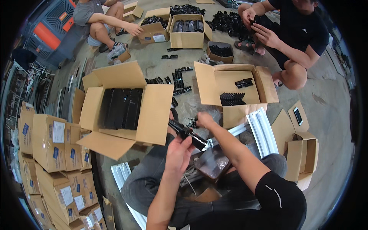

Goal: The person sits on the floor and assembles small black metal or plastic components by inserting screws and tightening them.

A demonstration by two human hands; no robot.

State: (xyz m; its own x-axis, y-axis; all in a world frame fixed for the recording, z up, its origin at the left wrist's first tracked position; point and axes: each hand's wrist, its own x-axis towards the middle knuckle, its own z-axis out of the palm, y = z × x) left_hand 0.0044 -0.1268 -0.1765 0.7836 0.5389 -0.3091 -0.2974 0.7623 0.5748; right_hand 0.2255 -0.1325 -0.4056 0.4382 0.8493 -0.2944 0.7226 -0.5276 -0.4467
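My left hand [178, 152] is closed around a long, glossy black plastic bracket [188, 135], thumb on top, held tilted above my lap. Just beyond it, my right hand [206, 120] reaches down to a pile of small black pieces [191, 122] lying on a clear plastic bag [212, 114]. Its fingers are bent together; what they pinch, if anything, is hidden. To the left, an open carton [153, 111] holds tightly packed black parts [120, 108]. At the right, another open carton [230, 78] has a row of black brackets [232, 99] and a loose one.
White metal profiles [262, 132] flank my crossed legs. Stacked cartons [50, 142] stand at left; a phone [298, 116] lies on cardboard at right. Two people sit beyond: one handles black parts [230, 23], the other touches a carton [153, 34]. Black brackets [178, 80] lie on the floor.
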